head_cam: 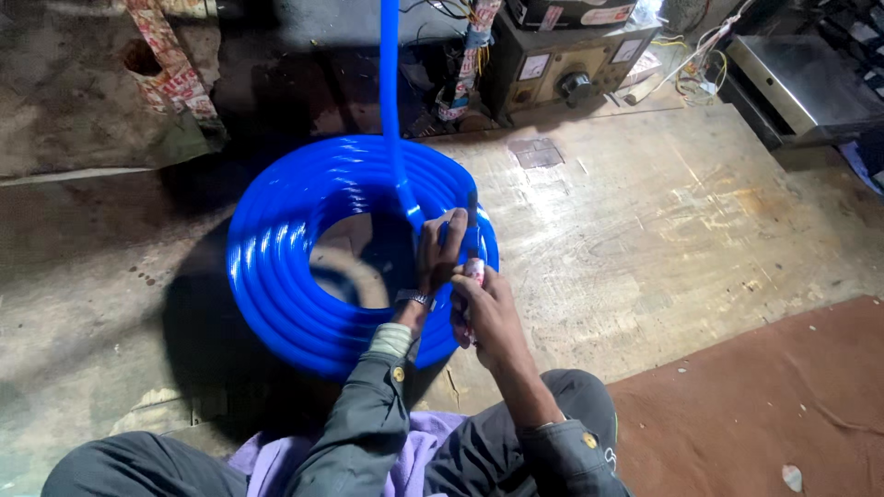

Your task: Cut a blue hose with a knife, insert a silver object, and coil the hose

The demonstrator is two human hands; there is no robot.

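The blue hose coil (304, 267) lies flat on the floor in front of my knees, glossy, wound in several stacked loops around an open middle. One free length of hose (390, 92) rises straight up from the coil's near-right rim and leaves the view at the top. A narrow printed strip (473, 276) stands upright against that same rim.

Hose coil (276, 276) lying flat on the floor (663, 230) just ahead of the person's knees, w/ one hose end (390, 92) rising up behind it. Both hands sitting at the coil's right rim: left hand (440, 253) on the hose, right hand (483, 308) just beside it. Metal control box (562, 69) standing behind, to the right; mat (764, 405) lying front right
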